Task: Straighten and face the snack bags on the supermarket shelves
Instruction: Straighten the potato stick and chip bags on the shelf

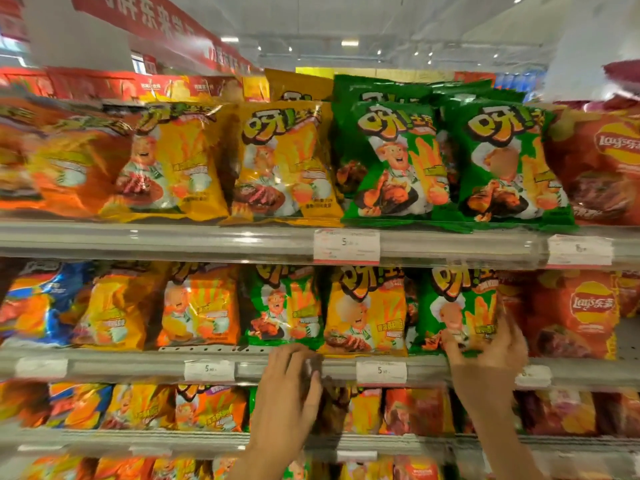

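Note:
Rows of snack bags fill several shelves. On the middle shelf a green bag (457, 306) stands upright at the right; my right hand (488, 348) grips its lower right corner, thumb on the front. Left of it stand a yellow bag (367, 310) and another green bag (282, 303). My left hand (287, 386) hangs in front of the middle shelf's edge (138, 363), below that second green bag, fingers loosely curled and holding nothing. The picture is motion-blurred.
The top shelf carries orange, yellow (280, 161) and green bags (398, 161), with red chip bags (602, 168) at the right. Price tags (346, 245) clip to the shelf rails. Lower shelves hold more orange and red bags.

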### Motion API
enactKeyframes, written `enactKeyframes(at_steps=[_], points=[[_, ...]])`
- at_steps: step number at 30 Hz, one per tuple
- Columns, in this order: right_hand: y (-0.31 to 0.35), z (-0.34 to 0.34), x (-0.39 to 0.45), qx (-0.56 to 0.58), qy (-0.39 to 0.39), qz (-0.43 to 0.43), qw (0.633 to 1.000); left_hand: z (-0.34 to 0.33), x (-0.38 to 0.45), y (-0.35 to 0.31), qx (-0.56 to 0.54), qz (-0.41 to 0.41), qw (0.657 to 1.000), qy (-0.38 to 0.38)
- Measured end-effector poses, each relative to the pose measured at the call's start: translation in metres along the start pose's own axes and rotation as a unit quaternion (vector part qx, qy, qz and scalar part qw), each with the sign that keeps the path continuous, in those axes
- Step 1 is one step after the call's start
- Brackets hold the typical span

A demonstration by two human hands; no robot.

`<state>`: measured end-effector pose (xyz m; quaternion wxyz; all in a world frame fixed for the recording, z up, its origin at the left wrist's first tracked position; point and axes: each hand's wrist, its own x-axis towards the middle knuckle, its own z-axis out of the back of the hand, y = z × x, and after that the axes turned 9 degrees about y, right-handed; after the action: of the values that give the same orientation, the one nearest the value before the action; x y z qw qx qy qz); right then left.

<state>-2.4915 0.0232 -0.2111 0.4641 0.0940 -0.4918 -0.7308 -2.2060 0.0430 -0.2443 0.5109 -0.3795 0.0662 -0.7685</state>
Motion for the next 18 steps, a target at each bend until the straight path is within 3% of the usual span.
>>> enactKeyframes(at_steps=[3,6,9,14,18], points=[[0.018,-0.019,-0.022,-0.043,-0.111,0.093,0.989,0.025,0.008,0.028,-0.034,0.055,0.997,-0.034],[0.035,-0.035,-0.037,-0.04,-0.105,0.137,0.984,0.041,0.019,0.046,-0.061,0.077,0.994,-0.043],[0.052,-0.047,-0.052,0.001,-0.046,0.159,0.986,0.048,0.033,0.051,-0.088,0.066,0.993,-0.035],[0.072,-0.054,-0.044,0.129,0.1,0.032,0.986,0.049,0.058,0.044,-0.155,0.13,0.979,-0.016],[0.081,-0.06,-0.029,0.132,0.202,0.014,0.97,0.051,0.075,0.045,-0.218,0.182,0.958,0.029]])
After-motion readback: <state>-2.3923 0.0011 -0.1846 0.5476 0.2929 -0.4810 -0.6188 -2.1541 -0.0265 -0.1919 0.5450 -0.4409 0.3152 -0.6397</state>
